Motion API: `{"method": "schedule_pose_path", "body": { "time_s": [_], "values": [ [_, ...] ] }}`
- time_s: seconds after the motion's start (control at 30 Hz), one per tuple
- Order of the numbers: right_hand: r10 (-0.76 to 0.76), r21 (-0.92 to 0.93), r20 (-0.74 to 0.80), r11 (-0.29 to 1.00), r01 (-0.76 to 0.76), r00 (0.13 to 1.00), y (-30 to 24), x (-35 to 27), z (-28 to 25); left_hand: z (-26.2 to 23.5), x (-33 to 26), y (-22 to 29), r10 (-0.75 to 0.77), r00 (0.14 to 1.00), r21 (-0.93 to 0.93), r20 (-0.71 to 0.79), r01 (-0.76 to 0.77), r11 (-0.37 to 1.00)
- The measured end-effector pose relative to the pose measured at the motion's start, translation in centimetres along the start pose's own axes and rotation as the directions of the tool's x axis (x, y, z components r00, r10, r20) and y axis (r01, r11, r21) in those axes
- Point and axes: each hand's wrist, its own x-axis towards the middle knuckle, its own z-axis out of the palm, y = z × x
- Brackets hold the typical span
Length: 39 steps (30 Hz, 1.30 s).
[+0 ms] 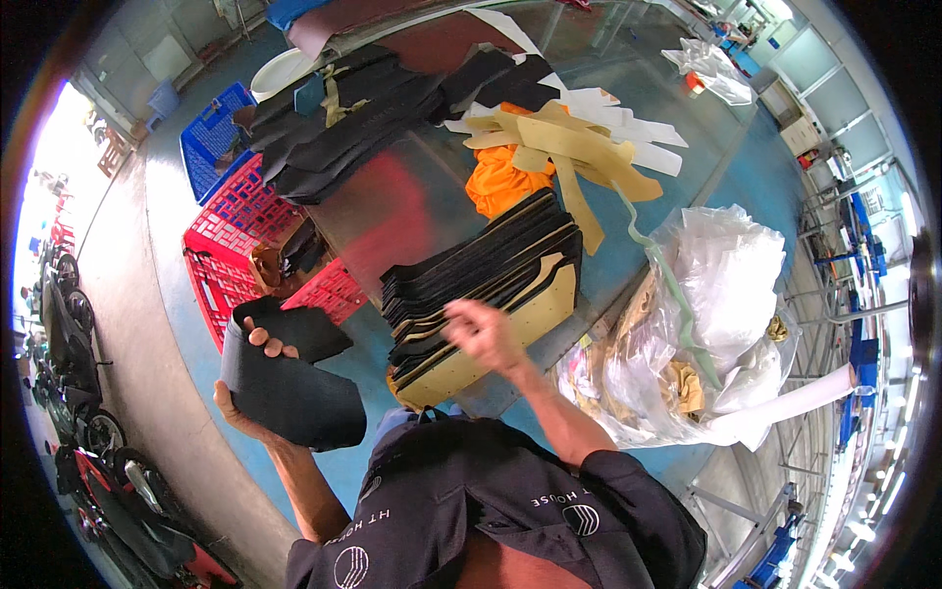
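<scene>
Left hand (pixel 245 420), in the head view, is clamping a curled black piece (pixel 280 393), its fingers wrapping over the upper part and its thumb pressing from the outer side. The piece is bending round on itself, with a gap opening between its two flaps, and it is hanging to the left of the upright stack (pixel 476 270), well apart from it. The right hand (pixel 483 336) is hovering over or touching the stack's near side; blur is hiding which, and I cannot tell whether its fingers are gripping anything. The stack is standing at the table's (pixel 378 211) near end, mixing black and tan layers, a tan panel (pixel 510 339) facing the wearer. Just beyond it, an orange cloth (pixel 496 182) is lying partly under tan strips (pixel 579 142), while black sheets (pixel 353 128) are spreading farther left. A red crate (pixel 221 231) is sitting left of the table, near the held piece, and a clear plastic bag (pixel 731 255) is bulging right of the stack.
</scene>
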Motion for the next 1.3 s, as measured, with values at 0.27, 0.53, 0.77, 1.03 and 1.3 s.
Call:
{"method": "schedule_pose_path", "body": {
  "time_s": [0.27, 0.53, 0.77, 1.03, 1.3],
  "values": [
    [0.068, -0.349, -0.548, 0.887, -0.302, 0.834, 15.5, -1.2, -14.9, -2.0, -1.3, -0.2, -0.032, 0.998, 0.036, -0.048, 0.034, 0.999],
    [0.019, -0.486, -0.441, 0.836, -0.256, 0.897, 16.5, 1.7, -17.1, -1.4, -1.0, -1.1, -0.048, 0.998, 0.032, -0.031, 0.049, 0.998],
    [0.013, -0.476, -0.587, 0.803, -0.358, 0.810, 17.5, 0.4, -13.5, -1.9, -1.3, -1.5, -0.030, 0.991, 0.008, -0.130, 0.032, 0.999],
    [0.007, -0.506, -0.641, 0.748, -0.429, 0.768, 17.9, 0.1, -12.3, -2.3, -0.2, -1.7, -0.048, 0.984, -0.028, -0.169, 0.044, 0.999],
    [0.068, -0.470, -0.605, 0.773, -0.425, 0.793, 17.8, 0.5, -13.2, -2.2, 0.3, -2.3, -0.093, 0.983, -0.062, -0.159, 0.084, 0.995]
  ]
}}
